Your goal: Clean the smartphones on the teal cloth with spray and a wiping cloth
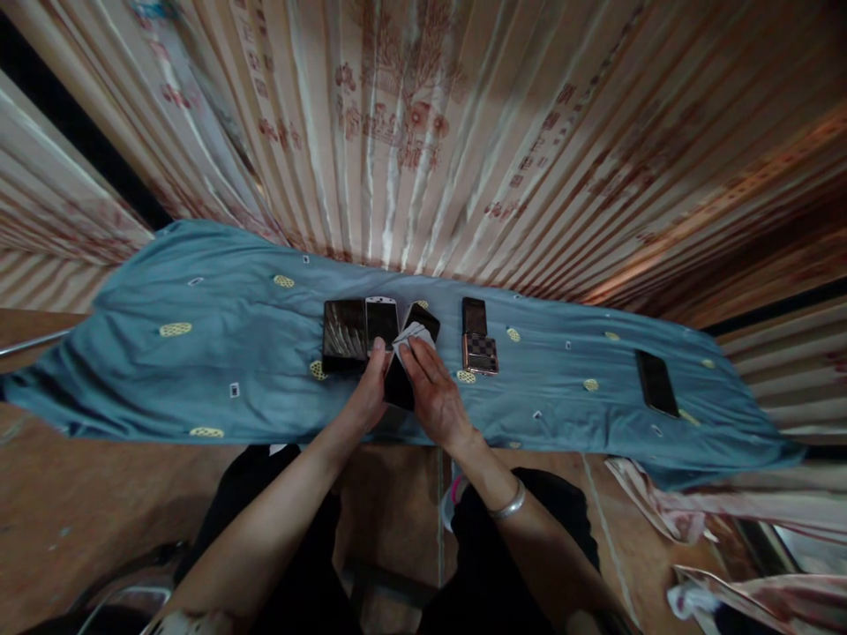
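Two hands meet over a dark phone [399,386] on the blue cloth [218,353]: left hand [368,392] grips its 9 o'clock edge, right hand [433,392] presses a white wipe [411,336] at 12 o'clock. Three phones [380,323] crowd just behind; a flip phone [477,339] lies at 2 o'clock, another phone [655,382] well apart at 3 o'clock.

The black phone [399,386] under both hands is largely covered: the left hand [366,397] hides its left edge and the right hand [433,397] hides its right side. The white cloth [411,337] at the phone's top end is partly covered by the right-hand fingers. Whether the screen is lit cannot be determined. Behind this phone, the near corner of a dark phone [423,317] is concealed. Both forearms are cut off by the lower picture edge.
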The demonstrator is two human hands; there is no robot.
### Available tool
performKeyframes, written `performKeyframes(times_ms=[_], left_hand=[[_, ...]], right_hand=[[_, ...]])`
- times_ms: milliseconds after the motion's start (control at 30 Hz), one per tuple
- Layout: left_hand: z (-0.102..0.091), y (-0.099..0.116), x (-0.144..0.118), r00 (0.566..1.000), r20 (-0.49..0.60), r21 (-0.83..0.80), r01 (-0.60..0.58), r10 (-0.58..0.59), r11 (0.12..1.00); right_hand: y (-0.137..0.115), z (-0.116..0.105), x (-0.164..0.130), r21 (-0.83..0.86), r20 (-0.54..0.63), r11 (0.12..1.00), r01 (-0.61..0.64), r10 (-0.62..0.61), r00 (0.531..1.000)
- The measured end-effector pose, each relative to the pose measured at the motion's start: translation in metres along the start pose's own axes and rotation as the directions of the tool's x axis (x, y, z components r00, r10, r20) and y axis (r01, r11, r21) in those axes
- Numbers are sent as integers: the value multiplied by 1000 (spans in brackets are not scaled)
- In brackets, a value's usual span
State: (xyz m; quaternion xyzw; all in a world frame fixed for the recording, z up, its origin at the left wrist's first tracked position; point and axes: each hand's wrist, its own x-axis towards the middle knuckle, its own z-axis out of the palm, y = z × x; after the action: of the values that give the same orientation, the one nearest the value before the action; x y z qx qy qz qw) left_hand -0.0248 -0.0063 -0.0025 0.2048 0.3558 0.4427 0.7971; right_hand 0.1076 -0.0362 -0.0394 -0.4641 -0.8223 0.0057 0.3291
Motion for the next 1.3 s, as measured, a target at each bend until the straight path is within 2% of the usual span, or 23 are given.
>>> performKeyframes(times_ms=[133,233,500,633,767,1000,1167,1300], left_hand=[[-4,4,0,998,-63,3,20,-20,1000],[-8,6,3,996,-93,1,-10,10,1000],[-4,6,2,996,-88,-2,-15,15,1000],[-10,8,3,990,-138,44,-3,10,999],[-16,11,5,993,-118,61,5,2,998],[-9,19,2,997,-80,-39,3,-6,999],[-5,23,1,992,-116,-62,-63,56,996],[-1,25,0,989,-143,-74,-53,42,996]], right_hand=[[-11,3,-4,-11,82,1000,13,-12,997],[-17,4,-7,-17,118,999,35,-33,992],[-14,3,-5,1,50,999,47,-47,998],[-22,5,-8,-10,113,997,73,-71,991],[-31,7,-11,-1,122,994,109,-108,987],[-36,9,-13,0,134,986,164,-163,978],[-32,8,-14,-28,130,986,165,-160,979],[-31,8,-16,-3,142,989,151,-149,979]])
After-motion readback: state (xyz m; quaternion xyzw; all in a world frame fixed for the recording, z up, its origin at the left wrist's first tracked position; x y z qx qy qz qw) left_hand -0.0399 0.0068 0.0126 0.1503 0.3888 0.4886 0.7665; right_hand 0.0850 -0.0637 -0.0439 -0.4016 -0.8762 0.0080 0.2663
